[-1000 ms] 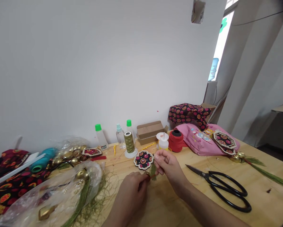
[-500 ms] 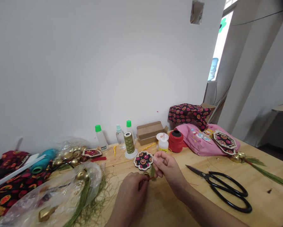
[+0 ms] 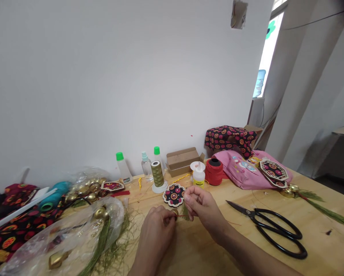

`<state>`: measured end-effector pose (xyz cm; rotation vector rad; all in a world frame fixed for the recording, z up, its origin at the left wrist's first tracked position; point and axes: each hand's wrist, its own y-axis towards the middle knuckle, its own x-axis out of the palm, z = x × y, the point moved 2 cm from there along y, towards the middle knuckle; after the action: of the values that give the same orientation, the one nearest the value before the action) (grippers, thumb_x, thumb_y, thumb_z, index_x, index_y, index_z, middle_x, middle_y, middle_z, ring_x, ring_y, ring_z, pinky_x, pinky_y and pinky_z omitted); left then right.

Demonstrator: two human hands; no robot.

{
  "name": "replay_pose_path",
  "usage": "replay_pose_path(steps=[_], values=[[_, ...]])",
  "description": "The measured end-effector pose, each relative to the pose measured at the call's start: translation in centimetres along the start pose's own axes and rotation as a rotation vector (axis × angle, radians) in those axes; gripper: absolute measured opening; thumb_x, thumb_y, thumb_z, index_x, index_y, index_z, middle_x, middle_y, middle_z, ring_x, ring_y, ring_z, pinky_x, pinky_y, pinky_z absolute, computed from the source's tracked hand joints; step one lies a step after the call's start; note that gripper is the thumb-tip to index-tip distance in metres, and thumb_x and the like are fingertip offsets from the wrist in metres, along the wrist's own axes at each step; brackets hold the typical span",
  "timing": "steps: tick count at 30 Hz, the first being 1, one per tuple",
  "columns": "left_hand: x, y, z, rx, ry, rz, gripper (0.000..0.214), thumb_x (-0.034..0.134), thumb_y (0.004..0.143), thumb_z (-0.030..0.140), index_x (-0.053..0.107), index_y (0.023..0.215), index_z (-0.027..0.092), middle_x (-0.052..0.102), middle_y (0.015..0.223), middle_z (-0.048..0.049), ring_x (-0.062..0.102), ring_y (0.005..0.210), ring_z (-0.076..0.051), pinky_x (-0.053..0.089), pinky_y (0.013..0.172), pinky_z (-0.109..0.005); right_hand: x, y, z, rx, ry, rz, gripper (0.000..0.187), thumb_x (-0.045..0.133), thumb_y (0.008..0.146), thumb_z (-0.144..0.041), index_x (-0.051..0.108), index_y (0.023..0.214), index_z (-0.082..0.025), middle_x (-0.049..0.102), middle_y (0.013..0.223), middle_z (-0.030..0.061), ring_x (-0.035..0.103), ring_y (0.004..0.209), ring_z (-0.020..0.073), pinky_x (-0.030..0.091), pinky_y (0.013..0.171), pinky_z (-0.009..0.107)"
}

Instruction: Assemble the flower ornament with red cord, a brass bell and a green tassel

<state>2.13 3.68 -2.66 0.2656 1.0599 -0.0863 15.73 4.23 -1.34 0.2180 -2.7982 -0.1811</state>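
A scalloped, flower-shaped pendant (image 3: pixel 174 195) with dark patterned fabric and a pale wooden rim lies on the table just beyond my hands. Below it is a small gold bell (image 3: pixel 175 213), pinched at the closed fingertips of my left hand (image 3: pixel 157 230). From the bell a thin red cord (image 3: pixel 181 216) runs across a short green tassel (image 3: pixel 185 211) towards my right hand (image 3: pixel 204 210). That hand is closed, thumb against forefinger, beside the pendant's right edge; what lies between its fingertips is too small to make out.
Black-handled scissors (image 3: pixel 272 229) lie at my right. Behind my hands stand a glue bottle (image 3: pixel 199 178), a red thread spool (image 3: pixel 213 171), a green thread spool (image 3: pixel 157 174) and a cardboard box (image 3: pixel 183 159). Leftward is a plastic bag (image 3: pixel 74 234) with gold bells and green tassels.
My left hand has shifted slightly left and up, and more of the red cord shows between the hands. My right hand has dipped a little, still pinched.
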Motion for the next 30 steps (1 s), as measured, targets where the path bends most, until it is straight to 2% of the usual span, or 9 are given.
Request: replay_pose_path(steps=[3, 9, 12, 16, 22, 26, 28, 30], values=[[0.2, 0.0, -0.1, -0.011, 0.008, -0.002, 0.026, 0.043, 0.069, 0.013, 0.063, 0.054, 0.020, 0.055, 0.058, -0.0018, 0.049, 0.062, -0.017, 0.030, 0.056, -0.025, 0.0, 0.0, 0.2, -0.004, -0.016, -0.009, 0.026, 0.058, 0.069, -0.038, 0.045, 0.068, -0.017, 0.037, 0.042, -0.0102, 0.031, 0.036, 0.0040, 0.030, 0.037, 0.016], [-0.3, -0.3, -0.4, 0.056, -0.101, -0.031, 0.024, 0.045, 0.071, 0.015, 0.068, 0.065, 0.021, 0.061, 0.070, -0.0040, 0.052, 0.073, -0.019, 0.035, 0.066, -0.027, 0.1, 0.1, 0.6, -0.006, -0.028, -0.023, 0.026, 0.058, 0.068, -0.039, 0.044, 0.067, -0.017, 0.037, 0.041, -0.0109, 0.029, 0.035, 0.0036, 0.027, 0.035, 0.016], [-0.6, -0.6, -0.4, 0.046, -0.103, -0.076, 0.027, 0.043, 0.072, 0.014, 0.066, 0.060, 0.020, 0.061, 0.071, -0.0038, 0.054, 0.071, -0.017, 0.036, 0.063, -0.025, 0.3, 0.2, 1.0, 0.016, -0.053, -0.048, 0.028, 0.058, 0.067, -0.041, 0.044, 0.066, -0.017, 0.040, 0.041, -0.0102, 0.032, 0.034, 0.0036, 0.030, 0.036, 0.016], [-0.6, -0.8, -0.3, 0.058, -0.118, -0.112, 0.027, 0.042, 0.073, 0.014, 0.067, 0.066, 0.022, 0.064, 0.070, -0.0016, 0.056, 0.067, -0.015, 0.036, 0.061, -0.022, 0.5, 0.1, 1.7, 0.037, -0.103, -0.110, 0.027, 0.056, 0.069, -0.041, 0.043, 0.068, -0.017, 0.043, 0.044, -0.0088, 0.037, 0.037, 0.0044, 0.031, 0.038, 0.017], [-0.7, -0.3, -0.1, 0.097, -0.196, -0.176, 0.030, 0.039, 0.076, 0.019, 0.067, 0.066, 0.020, 0.066, 0.071, -0.0024, 0.057, 0.069, -0.016, 0.039, 0.062, -0.021, 0.7, -0.2, 2.6, 0.012, -0.250, -0.175, 0.014, 0.051, 0.075, -0.028, 0.046, 0.070, -0.016, 0.045, 0.055, -0.0052, 0.042, 0.047, 0.0066, 0.033, 0.044, 0.018], [-1.5, -0.4, -0.4, 0.122, -0.223, -0.258, 0.032, 0.035, 0.077, 0.021, 0.066, 0.068, 0.020, 0.067, 0.069, -0.0017, 0.058, 0.067, -0.016, 0.039, 0.061, -0.021, 0.7, -0.4, 2.9, 0.008, -0.391, -0.217, 0.007, 0.046, 0.078, -0.023, 0.047, 0.073, -0.017, 0.043, 0.049, -0.0060, 0.042, 0.044, 0.0079, 0.030, 0.041, 0.017], [-1.8, -0.8, -1.0, 0.104, -0.192, -0.305, 0.028, 0.039, 0.075, 0.021, 0.067, 0.070, 0.021, 0.068, 0.070, -0.0006, 0.058, 0.067, -0.016, 0.038, 0.061, -0.021, 0.6, -0.4, 3.1, 0.023, -0.420, -0.206, 0.007, 0.044, 0.079, -0.023, 0.046, 0.074, -0.018, 0.043, 0.047, -0.0062, 0.041, 0.042, 0.0081, 0.030, 0.039, 0.017], [-2.0, -1.1, -1.9, 0.025, -0.146, -0.280, 0.024, 0.044, 0.072, 0.023, 0.067, 0.075, 0.020, 0.066, 0.070, -0.0008, 0.058, 0.065, -0.016, 0.038, 0.060, -0.022, 0.4, -0.4, 3.3, 0.034, -0.427, -0.190, 0.008, 0.043, 0.080, -0.023, 0.045, 0.073, -0.019, 0.045, 0.047, -0.0058, 0.042, 0.041, 0.0080, 0.030, 0.039, 0.017]])
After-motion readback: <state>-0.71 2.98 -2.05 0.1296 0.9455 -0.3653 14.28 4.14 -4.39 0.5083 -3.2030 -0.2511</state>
